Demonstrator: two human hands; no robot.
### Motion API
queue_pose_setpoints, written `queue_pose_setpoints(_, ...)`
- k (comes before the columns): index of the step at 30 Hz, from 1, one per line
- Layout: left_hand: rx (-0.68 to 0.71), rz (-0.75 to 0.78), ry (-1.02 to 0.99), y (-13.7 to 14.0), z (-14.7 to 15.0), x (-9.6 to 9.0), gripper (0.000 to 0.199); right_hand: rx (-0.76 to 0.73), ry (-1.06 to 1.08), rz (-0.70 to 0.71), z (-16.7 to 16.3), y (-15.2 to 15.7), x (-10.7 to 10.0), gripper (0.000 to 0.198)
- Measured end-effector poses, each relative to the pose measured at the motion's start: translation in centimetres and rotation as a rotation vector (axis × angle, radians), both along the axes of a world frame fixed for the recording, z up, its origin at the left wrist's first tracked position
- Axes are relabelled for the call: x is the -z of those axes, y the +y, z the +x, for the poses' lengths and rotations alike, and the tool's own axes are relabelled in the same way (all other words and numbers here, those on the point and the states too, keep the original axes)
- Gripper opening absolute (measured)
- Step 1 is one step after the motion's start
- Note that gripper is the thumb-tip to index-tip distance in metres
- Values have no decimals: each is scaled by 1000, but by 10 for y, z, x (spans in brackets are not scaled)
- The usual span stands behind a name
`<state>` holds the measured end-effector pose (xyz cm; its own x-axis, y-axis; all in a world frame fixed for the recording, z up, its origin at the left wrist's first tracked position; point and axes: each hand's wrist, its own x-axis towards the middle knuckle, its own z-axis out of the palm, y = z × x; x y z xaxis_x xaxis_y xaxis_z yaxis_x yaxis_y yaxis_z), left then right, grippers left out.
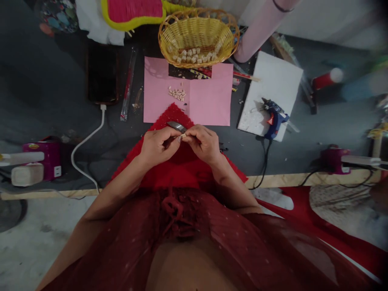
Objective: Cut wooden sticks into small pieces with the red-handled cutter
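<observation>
My left hand point(159, 146) and my right hand point(203, 142) meet over a red cloth point(188, 167) with zigzag edges. Both are closed, fingertips pinching a small pale stick-like piece point(183, 136) between them. Just beyond the fingertips shows a curved grey metal blade point(176, 126); its handle is hidden, and I cannot tell which hand bears it. Ahead of the cloth's corner, a heap of small pale pieces point(177, 94) lies on a pink sheet point(210, 101).
A yellow wicker basket point(198, 34) holds several pale cubes. To the right, a blue glue gun point(275, 121) rests on a white board point(257, 85). A phone point(103, 74) with a white cable point(87, 143) lies left. A pink cylinder point(260, 28) stands behind; purple boxes sit at both sides.
</observation>
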<state>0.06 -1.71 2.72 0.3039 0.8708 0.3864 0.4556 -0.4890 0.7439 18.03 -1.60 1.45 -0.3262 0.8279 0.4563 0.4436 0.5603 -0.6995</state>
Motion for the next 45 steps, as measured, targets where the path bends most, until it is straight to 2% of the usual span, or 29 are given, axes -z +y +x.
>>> queue_pose_setpoints(12, -39, -17, 43, 2, -1, 8, 11, 10, -26, -46, -3, 3, 0, 14)
queue_pose_setpoints(15, -44, -6, 47, 6, -3, 10, 13, 16, -109, -57, -2, 0, -3, 15)
queue_pose_setpoints(18, -106, -76, 2, 11, -7, 9, 15, -15, -284, -77, 6, 4, -10, 16)
queue_pose_setpoints(22, -171, -150, -65, 13, -11, 7, 15, 15, -535, -90, 20, 33, -20, 20)
queue_pose_setpoints(26, -165, -107, -23, 11, -10, 8, 14, 102, -726, -118, 24, 75, -17, 28)
queue_pose_setpoints(31, -171, -42, 16, 12, -9, 9, 15, 98, -778, -150, 21, 98, -11, 24)
queue_pose_setpoints(34, -182, -78, 29, 12, -8, 7, 17, 84, -692, -116, 28, 85, -18, 27)
queue_pose_setpoints(38, -214, -154, 25, 9, -5, 3, 19, 26, -611, -130, 41, 43, -30, 21)
queue_pose_setpoints(42, -213, -198, -37, 8, -2, 1, 18, -9, -671, -185, 46, 5, -28, 22)
queue_pose_setpoints(45, -243, -246, -117, 10, -3, 2, 18, 59, -703, -206, 39, -10, -23, 29)
